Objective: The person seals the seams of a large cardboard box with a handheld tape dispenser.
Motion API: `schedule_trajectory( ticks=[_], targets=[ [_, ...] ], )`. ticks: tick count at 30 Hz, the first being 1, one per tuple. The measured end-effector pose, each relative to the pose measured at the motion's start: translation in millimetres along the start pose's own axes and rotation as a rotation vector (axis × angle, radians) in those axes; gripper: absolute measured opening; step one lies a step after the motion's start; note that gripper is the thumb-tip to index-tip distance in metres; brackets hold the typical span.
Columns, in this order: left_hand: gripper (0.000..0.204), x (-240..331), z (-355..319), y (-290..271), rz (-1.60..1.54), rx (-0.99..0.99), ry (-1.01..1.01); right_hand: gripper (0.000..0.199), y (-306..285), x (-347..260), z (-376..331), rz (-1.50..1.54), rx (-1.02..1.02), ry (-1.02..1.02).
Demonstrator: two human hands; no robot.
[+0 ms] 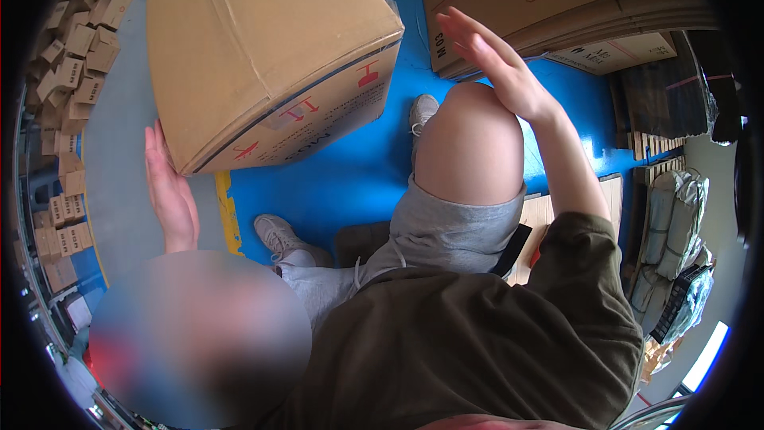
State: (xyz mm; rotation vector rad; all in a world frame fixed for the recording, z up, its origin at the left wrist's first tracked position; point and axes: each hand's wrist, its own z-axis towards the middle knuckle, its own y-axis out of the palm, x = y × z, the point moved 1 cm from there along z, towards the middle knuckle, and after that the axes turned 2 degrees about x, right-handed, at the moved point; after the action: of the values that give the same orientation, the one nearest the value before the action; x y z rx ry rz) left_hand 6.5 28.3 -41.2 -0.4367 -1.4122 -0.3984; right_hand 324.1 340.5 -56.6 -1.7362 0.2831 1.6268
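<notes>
A large brown cardboard box (263, 40) with a taped seam and red handling marks takes up the upper left and middle. My left hand (170, 191) is open, its fingers straight against or just beside the box's near left corner; whether it touches cannot be told. A blurred patch hides that forearm. My right hand (505, 68) is also open and empty, raised with outstretched fingers above my bent right knee. It is apart from the large box and nearest to a stack of flat cardboard (549, 0) at the upper right.
Many small cartons (83, 72) are piled along the far left. Blue floor (318, 191) lies under the box, bordered by a yellow line (228, 215). Wrapped bundles (672, 215) stand at the right, and a wooden board (537, 223) lies beside my right thigh.
</notes>
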Motion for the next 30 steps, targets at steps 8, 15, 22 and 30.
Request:
schedule_trajectory(
  ticks=[8,15,22,30],
  targets=[
    [0.058,-4.6,-1.1,15.5,0.032,-0.111,0.02,0.094,59.8,-57.6,52.4,-0.024,-0.321,0.141],
    [0.057,-1.8,-3.0,20.1,-0.298,-0.07,-0.13,0.074,75.3,-75.8,68.0,-0.114,-0.092,0.225],
    [0.054,-1.9,5.1,21.6,-0.36,-0.066,-0.178,0.056,80.1,-57.9,78.1,0.129,-0.142,0.038],
    [0.056,-3.4,6.7,13.2,-0.256,-0.155,-0.126,0.049,90.5,-66.0,75.3,-0.977,0.335,-0.666]
  ],
)
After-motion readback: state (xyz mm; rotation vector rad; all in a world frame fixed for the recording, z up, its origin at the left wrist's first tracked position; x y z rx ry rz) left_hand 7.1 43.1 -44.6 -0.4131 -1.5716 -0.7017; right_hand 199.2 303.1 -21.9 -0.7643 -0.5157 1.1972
